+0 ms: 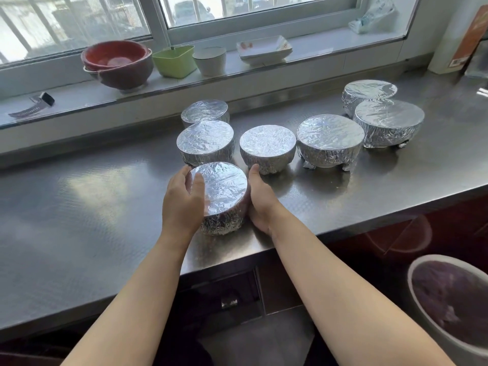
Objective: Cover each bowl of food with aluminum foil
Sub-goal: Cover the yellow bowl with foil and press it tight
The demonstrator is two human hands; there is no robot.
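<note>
**Ana:** Fingers (194, 184) of the left hand (182, 199) curve over the near bowl's (220, 198) foil rim, thumb on top, while the right hand (260, 199) cups the opposite wall, its fingertips hidden behind the bowl. Both hands hold it between them.

**Ben:** And the stage itself, biggest first?

**Ana:** Steel bench (79, 207) runs the whole width, window sill (66, 99) behind it. Near bowl sits toward the bench's front edge, just in front of the row of covered bowls.

**Ben:** Six others wrapped already, I count.

**Ana:** Yes: far-right pair (383, 112), the wide one (330, 140), the centre one (267, 147), two at left (206, 133). All foil-topped. This looks like the last, so I judge the task nearly done.

**Ben:** How to finish this one well?

**Ana:** Press the foil skirt inward all around, turning the bowl between the palms, so the crimp hugs the wall below the rim. Keep pressure on the sides, not the top; the stretched lid would dent or tear. Watch the neighbours too, they stand very close.

**Ben:** Smaller bits?

**Ana:** Red bowls (117, 63), green tub (174, 60), white cup (210, 59) on the sill.
</note>
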